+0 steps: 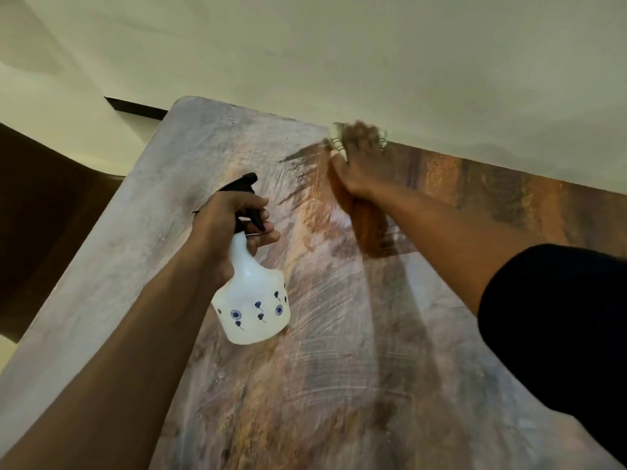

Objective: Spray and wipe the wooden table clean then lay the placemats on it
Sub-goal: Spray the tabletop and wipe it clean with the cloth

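Here the right hand (356, 161) lies flat at the upper centre of the frame, fingers spread and pressing what looks like a cloth (339, 139) against the far edge of the wooden table (163, 205); the hand is blurred, so only frayed pale fringes of the cloth show round the fingertips, and I cannot be sure how much of it is under the palm. The left hand (234, 225) sits lower and left of centre, fingers curled round the neck of the white spray bottle (252, 300), one finger by the black trigger, the bottle held clear above the tabletop with its nozzle aimed toward the upper left.

What the coming stroke turns on is this: the dull, greyish, unwiped stretch of table lies to the left of the wiping hand, running from the upper left corner down the left edge, while the wood to the right of that hand and toward the bottom of the frame already shows warm brown with pale arc-shaped streaks. The right hand is the one on the surface; its stroke would need to travel leftward. No placemats are in view.
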